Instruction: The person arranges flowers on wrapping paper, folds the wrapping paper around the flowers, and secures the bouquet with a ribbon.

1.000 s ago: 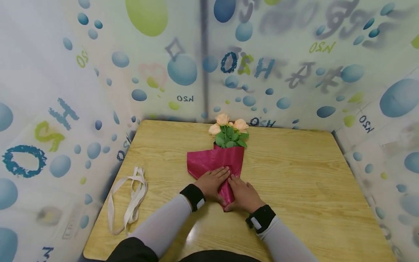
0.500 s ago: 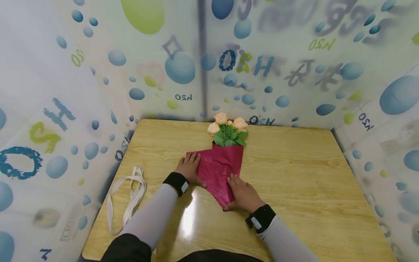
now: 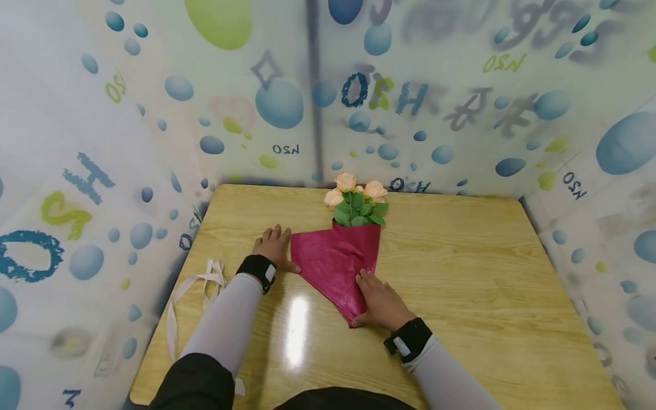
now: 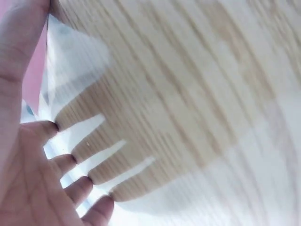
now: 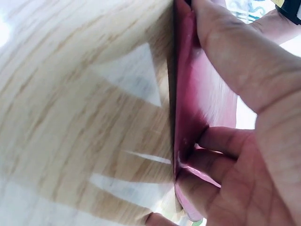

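A bouquet of peach roses (image 3: pixel 356 196) with green leaves lies on the table, its stems hidden inside dark pink wrapping paper (image 3: pixel 333 256). The paper tapers toward the person, with a wide corner spread out to the left. Beside that corner, my left hand (image 3: pixel 273 247) rests on the table with fingers extended and thumb near the paper's edge. My right hand (image 3: pixel 384 304) presses on the lower right side of the wrap, thumb at its narrow end. In the right wrist view, several fingertips touch the paper (image 5: pixel 202 94). The left wrist view shows the left hand's fingertips (image 4: pixel 101 207) on the tabletop.
A white ribbon (image 3: pixel 174 319) lies loosely on the left of the wooden table (image 3: pixel 461 273), partly hidden by the left arm. Patterned walls (image 3: pixel 435 114) enclose the table at the back and both sides.
My left hand has slid left from the middle of the wrap to beyond its left corner, onto the table. The paper's left flap now lies uncovered; my right hand stays in place.
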The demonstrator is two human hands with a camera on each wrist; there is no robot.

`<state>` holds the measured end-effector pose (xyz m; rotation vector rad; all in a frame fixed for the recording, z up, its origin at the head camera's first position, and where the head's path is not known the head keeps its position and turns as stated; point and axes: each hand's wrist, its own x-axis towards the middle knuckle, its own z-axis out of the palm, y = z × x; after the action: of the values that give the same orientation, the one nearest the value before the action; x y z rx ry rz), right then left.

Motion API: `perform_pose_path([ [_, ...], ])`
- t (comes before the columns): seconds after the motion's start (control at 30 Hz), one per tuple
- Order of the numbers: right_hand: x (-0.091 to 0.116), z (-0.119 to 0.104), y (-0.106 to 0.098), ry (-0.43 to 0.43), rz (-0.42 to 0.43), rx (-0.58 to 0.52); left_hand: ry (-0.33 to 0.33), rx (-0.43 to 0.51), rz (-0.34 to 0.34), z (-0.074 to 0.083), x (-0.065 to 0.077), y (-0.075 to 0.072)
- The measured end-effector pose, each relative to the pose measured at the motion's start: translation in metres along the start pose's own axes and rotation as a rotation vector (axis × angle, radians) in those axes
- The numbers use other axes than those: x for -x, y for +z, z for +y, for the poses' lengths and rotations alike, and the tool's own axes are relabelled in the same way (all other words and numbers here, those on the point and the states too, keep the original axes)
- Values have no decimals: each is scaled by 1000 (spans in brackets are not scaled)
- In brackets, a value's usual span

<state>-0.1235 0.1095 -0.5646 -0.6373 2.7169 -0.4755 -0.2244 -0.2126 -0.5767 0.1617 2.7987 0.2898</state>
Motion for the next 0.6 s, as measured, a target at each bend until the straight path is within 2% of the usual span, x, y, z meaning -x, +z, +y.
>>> perform_pose_path([
  [0.1, -1, -1, -1, -1, -1, 1, 23, -44, 57, 12, 4, -1],
  [0.17, -1, -1, -1, -3, -3, -7, 77, -77, 110, 27, 9, 3],
  [0.23, -1, -1, -2, -6, -5, -10, 163, -84, 131, 49, 17, 8],
  [0.3, 0, -1, -4, -10, -3, -16, 257, -79, 121, 74, 28, 16],
  [0.37, 1, -1, -5, -15, -4, -20, 312, -56, 77, 95, 39, 28],
  [0.43, 2, 0, -5, -25, -4, -28, 325, -55, 22, 107, 46, 40],
  [0.5, 2, 1, -3, -33, -4, -28, 305, -60, -9, 111, 47, 50],
  [0.6, 4, 4, 2, -46, -14, -37, 282, -58, -33, 112, 47, 54],
])
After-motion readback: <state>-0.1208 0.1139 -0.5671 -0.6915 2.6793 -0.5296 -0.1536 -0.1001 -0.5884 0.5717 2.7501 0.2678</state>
